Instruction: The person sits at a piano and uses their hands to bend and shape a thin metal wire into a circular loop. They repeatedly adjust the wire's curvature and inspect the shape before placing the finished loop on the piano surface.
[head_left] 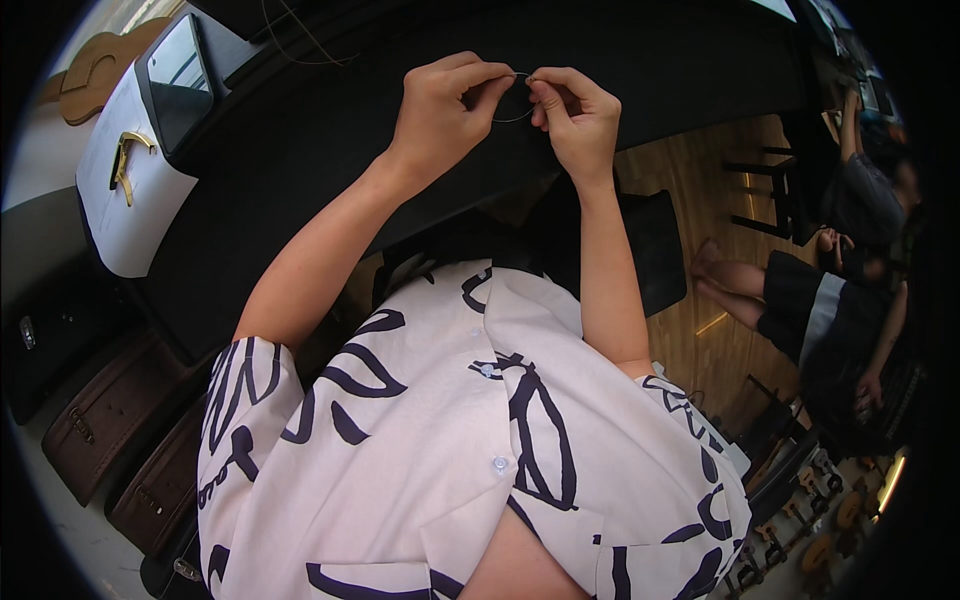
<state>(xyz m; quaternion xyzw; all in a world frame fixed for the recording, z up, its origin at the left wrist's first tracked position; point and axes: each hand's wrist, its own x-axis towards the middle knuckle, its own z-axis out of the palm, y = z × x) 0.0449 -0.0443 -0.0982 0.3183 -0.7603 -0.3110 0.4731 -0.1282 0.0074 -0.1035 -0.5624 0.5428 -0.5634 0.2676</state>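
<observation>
A thin, pale string (514, 120), bent into a small loop, is held between my two hands over the black table (330, 120). My left hand (437, 112) pinches one side of it between thumb and index finger. Close beside it, my right hand (582, 122) is closed on the other side, thumb against bent fingers. The fingertips are only a short gap apart. Whether the string's ends meet or are twisted together is too small to tell.
On the left lie white paper (140, 235), a gold capo (126, 165) and a dark-screened tablet (180, 85). A guitar-shaped wooden piece (100, 75) lies beyond. Loose thin strings (303, 35) curl at the table's far side. Brown cases (110, 425) stand lower left; people (830, 300) are on the right.
</observation>
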